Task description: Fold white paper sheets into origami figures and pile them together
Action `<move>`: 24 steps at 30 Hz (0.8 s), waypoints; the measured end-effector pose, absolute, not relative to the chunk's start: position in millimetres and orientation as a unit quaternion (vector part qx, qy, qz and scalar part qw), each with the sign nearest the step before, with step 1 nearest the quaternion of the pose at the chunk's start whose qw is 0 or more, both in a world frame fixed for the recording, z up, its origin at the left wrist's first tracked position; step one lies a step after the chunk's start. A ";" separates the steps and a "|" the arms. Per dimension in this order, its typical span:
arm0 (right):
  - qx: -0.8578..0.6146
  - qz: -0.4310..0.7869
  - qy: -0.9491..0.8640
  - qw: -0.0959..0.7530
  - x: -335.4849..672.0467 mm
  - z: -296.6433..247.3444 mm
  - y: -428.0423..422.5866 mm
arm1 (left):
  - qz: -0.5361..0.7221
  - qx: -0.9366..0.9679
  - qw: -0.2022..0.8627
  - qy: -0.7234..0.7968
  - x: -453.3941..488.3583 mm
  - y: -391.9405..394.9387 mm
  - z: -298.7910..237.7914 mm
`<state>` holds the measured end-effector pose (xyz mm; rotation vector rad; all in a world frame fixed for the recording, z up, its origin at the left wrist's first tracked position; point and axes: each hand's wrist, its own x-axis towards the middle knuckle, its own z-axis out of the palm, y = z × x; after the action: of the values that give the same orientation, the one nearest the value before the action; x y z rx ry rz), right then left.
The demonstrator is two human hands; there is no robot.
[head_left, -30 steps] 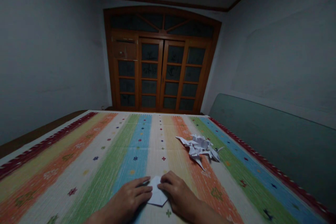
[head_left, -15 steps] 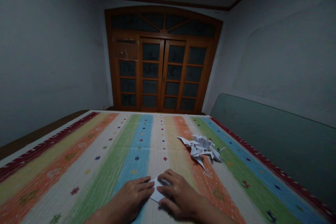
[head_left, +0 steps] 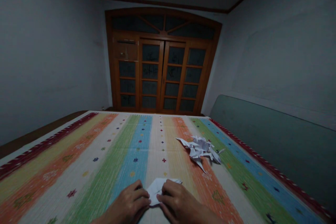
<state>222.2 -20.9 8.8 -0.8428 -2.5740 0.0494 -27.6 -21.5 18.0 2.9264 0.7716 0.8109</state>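
Note:
A small folded sheet of white paper (head_left: 156, 188) lies between my hands near the front of the table. My left hand (head_left: 132, 200) pinches its left edge, with the fingers curled together. On the other side, my right hand (head_left: 177, 199) has its thumb and bent fingers on the paper, covering much of its right part. A pale corner sticks out beyond the right knuckles. Farther off to the right, a heap of folded white paper figures (head_left: 201, 149) with pointed tips rests on the cloth, touched by neither hand.
A striped, patterned tablecloth (head_left: 105, 168) covers the table. Along the right side runs a grey-green panel (head_left: 262, 140), perhaps a seat back or headboard. Wooden doors with glass panes (head_left: 162, 70) stand beyond the far edge, between pale walls.
My left fingers, stretched flat before, are now curled onto the paper's edge. More of the paper shows, its far edge standing out past my fingers. The paper heap has stayed put.

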 end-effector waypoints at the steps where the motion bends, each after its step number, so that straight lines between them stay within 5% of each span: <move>1: -0.306 0.029 -0.925 0.221 221.7 7.3 -21.1 | 0.260 0.930 0.011 0.261 -27.0 -22.9 16.9; 11: -0.413 0.210 -0.830 0.310 218.0 1.5 -18.8 | 0.256 0.860 0.170 0.407 -25.0 -20.6 8.5; 24: -0.493 0.271 -0.755 0.336 208.9 -1.5 -12.1 | 0.250 0.878 0.200 0.357 -32.5 -17.4 15.3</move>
<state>208.9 -12.1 -1.5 -1.2852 -1.9695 0.7059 -32.5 -17.4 15.3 2.4542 0.9969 0.6998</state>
